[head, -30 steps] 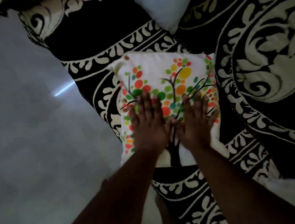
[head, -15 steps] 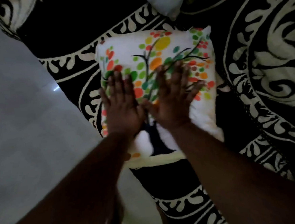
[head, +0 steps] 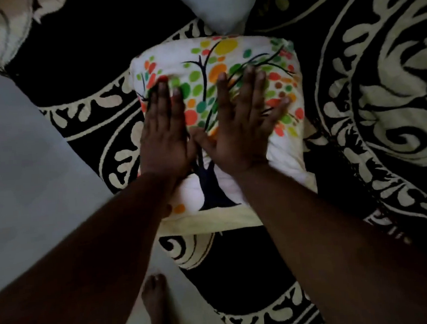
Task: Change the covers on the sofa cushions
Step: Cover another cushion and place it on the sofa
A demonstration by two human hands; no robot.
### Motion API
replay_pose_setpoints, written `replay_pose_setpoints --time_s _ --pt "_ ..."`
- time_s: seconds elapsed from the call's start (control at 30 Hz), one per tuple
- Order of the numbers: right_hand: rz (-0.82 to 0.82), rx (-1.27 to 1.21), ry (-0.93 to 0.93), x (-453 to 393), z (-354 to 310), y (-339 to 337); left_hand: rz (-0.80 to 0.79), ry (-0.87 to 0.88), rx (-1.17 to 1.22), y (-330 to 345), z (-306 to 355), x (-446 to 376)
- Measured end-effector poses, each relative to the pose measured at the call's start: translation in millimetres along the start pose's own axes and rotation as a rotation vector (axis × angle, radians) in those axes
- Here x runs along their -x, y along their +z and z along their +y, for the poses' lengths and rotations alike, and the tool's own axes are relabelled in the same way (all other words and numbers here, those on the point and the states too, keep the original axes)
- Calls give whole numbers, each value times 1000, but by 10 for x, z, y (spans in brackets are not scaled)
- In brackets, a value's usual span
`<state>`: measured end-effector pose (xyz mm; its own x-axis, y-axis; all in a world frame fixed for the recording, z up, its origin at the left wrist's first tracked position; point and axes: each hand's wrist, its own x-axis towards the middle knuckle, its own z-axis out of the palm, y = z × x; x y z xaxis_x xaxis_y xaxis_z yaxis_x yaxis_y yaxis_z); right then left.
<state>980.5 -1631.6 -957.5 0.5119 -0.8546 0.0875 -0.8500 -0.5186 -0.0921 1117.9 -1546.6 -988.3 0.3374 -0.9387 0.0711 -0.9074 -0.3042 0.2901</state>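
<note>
A cushion in a white cover printed with a dark tree and coloured dots [head: 224, 56] lies on the black and cream patterned sofa spread [head: 355, 99]. My left hand [head: 165, 135] presses flat on the left half of the cushion, fingers straight. Beside it, my right hand [head: 243, 126] presses flat on the right half, fingers spread. The two thumbs nearly meet over the tree trunk. A cream edge of the cover shows along the near side.
A plain pale cushion [head: 220, 5] without a printed cover lies just beyond the printed one, its corner touching it. Grey floor [head: 28, 163] runs along the left. A bare foot [head: 157, 307] stands on the floor by the sofa's edge.
The view has shifted, placing the cushion higher in the frame. Both hands stay flat on the cover and have slid a little toward its far edge.
</note>
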Motion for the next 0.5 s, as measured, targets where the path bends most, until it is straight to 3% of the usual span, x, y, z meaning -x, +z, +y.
replay_pose_setpoints --time_s 0.27,0.5 --pt "0 -16 31 -501 668 -4 1 -25 -130 -22 537 -713" --pt "-248 1 -24 368 590 -243 -258 -67 -39 -230 641 217"
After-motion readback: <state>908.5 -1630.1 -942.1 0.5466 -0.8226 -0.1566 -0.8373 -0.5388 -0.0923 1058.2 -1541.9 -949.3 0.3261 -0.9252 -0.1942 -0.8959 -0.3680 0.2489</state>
